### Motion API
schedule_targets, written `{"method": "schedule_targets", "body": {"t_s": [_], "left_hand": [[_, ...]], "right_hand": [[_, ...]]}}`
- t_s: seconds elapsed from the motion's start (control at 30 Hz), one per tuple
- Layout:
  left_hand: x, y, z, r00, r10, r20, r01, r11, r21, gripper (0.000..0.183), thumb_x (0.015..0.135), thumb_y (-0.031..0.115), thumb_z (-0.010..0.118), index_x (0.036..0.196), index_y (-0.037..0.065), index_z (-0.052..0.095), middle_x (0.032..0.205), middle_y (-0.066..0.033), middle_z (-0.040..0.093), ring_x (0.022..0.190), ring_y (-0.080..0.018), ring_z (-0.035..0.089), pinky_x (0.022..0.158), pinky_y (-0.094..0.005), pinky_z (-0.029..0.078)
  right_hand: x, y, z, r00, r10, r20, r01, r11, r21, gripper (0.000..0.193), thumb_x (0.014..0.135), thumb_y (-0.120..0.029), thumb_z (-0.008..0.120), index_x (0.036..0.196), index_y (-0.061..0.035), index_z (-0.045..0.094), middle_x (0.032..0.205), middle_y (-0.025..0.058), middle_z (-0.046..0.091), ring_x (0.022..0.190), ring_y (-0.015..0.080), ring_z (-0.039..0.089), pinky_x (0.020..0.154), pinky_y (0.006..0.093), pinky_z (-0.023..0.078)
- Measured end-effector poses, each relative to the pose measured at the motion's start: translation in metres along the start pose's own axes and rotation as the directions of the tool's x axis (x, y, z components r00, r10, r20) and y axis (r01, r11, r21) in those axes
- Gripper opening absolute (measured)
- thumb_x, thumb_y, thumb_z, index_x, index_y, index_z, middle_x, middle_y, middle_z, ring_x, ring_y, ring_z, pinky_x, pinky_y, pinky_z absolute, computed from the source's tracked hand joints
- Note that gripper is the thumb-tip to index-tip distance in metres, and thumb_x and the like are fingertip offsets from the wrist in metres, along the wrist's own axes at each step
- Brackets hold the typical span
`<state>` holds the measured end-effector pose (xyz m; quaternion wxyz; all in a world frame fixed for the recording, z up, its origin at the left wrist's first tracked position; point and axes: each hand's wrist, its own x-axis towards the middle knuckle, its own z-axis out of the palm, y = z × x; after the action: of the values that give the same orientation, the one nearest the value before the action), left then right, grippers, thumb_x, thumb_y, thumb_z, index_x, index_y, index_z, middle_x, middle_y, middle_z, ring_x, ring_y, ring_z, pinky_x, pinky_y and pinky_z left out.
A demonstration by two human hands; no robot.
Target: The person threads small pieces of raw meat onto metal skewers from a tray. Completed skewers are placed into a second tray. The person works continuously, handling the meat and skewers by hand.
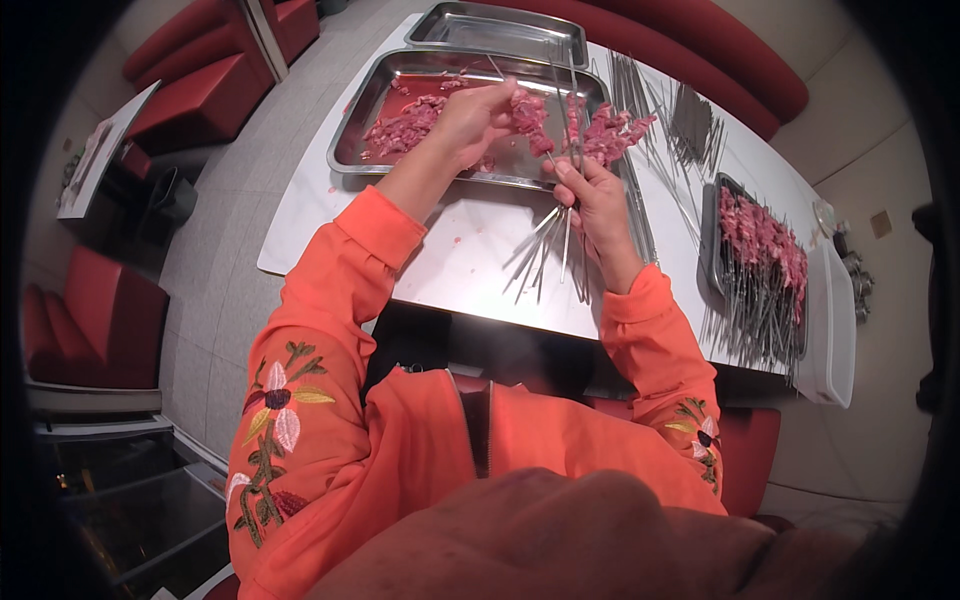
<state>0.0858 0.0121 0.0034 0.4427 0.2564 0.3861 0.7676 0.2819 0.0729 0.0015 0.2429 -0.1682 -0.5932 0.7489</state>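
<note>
My right hand [597,203] is closed around a bundle of thin metal skewers [545,243]. Their bare ends fan out below the fist, and some carry raw red meat [612,135] above it. With its fingers pinched, my left hand [474,122] grips the raw meat [529,118] threaded on one skewer, whose tip sticks out past the fingers. Both hands are over the near right part of a steel tray [350,165]. Inside that tray, a heap of loose meat pieces [402,130] lies left of my left hand, with reddish juice around it.
Behind the tray stands another steel tray [425,30]. Bare skewers [692,125] lie on the white table [430,235]. At the right, a dark tray [712,245] holds many loaded skewers [765,240] beside a white plastic bin [835,335]. Red bench seats [690,55] line the far side.
</note>
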Motion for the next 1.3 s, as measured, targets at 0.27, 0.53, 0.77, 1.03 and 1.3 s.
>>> {"method": "schedule_targets", "body": {"t_s": [0.27, 0.53, 0.77, 1.03, 1.3], "left_hand": [[0.003, -0.005, 0.004, 0.984, 0.144, -0.103, -0.141, 0.989, 0.035, 0.014, 0.089, 0.006, 0.053, 0.093, -0.006, 0.058, 0.087, -0.0159, 0.066, 0.078, -0.0224, 0.066, 0.073, -0.0310, 0.053], [-0.001, -0.003, 0.009, 0.976, 0.173, -0.134, -0.171, 0.985, 0.025, 0.017, 0.091, 0.009, 0.050, 0.091, -0.008, 0.056, 0.088, -0.0189, 0.065, 0.077, -0.0251, 0.067, 0.070, -0.0315, 0.055], [-0.003, -0.001, 0.009, 0.968, 0.193, -0.159, -0.195, 0.981, 0.006, 0.018, 0.091, 0.010, 0.051, 0.091, -0.008, 0.054, 0.088, -0.0196, 0.064, 0.077, -0.0252, 0.067, 0.069, -0.0313, 0.056], [-0.006, 0.004, 0.006, 0.996, -0.081, -0.041, 0.083, 0.995, 0.052, 0.026, 0.090, 0.023, 0.056, 0.097, -0.002, 0.057, 0.096, -0.0140, 0.065, 0.084, -0.0195, 0.064, 0.076, -0.0305, 0.049], [-0.016, 0.000, 0.016, 1.000, 0.017, 0.007, -0.018, 0.998, 0.058, 0.023, 0.090, 0.015, 0.056, 0.100, -0.006, 0.056, 0.103, -0.0188, 0.062, 0.090, -0.0253, 0.064, 0.082, -0.0336, 0.053]], "right_hand": [[0.000, 0.000, 0.002, 1.000, -0.001, 0.016, 0.002, 0.999, -0.054, 0.020, 0.091, -0.017, 0.055, 0.100, -0.0001, 0.060, 0.059, -0.0037, 0.047, 0.043, -0.0003, 0.035, 0.035, 0.0146, 0.024], [-0.004, -0.002, 0.007, 0.998, -0.063, -0.001, 0.063, 0.998, -0.017, 0.019, 0.089, -0.009, 0.056, 0.104, 0.0023, 0.057, 0.070, -0.0021, 0.050, 0.056, 0.0048, 0.044, 0.049, 0.0166, 0.033], [-0.006, -0.004, 0.009, 0.998, -0.055, 0.000, 0.055, 0.997, -0.058, 0.019, 0.088, -0.007, 0.056, 0.103, 0.0041, 0.057, 0.073, -0.0018, 0.051, 0.058, 0.0054, 0.046, 0.052, 0.0171, 0.034], [-0.001, -0.002, 0.003, 0.998, -0.038, -0.057, 0.037, 0.999, -0.021, 0.021, 0.090, -0.014, 0.056, 0.106, -0.0015, 0.057, 0.061, -0.0026, 0.047, 0.044, 0.0014, 0.036, 0.034, 0.0151, 0.026], [-0.001, -0.002, 0.006, 0.999, -0.018, -0.027, 0.019, 1.000, 0.010, 0.022, 0.090, -0.013, 0.056, 0.108, -0.0013, 0.056, 0.062, -0.0026, 0.046, 0.046, 0.0013, 0.037, 0.034, 0.0143, 0.027]]}}
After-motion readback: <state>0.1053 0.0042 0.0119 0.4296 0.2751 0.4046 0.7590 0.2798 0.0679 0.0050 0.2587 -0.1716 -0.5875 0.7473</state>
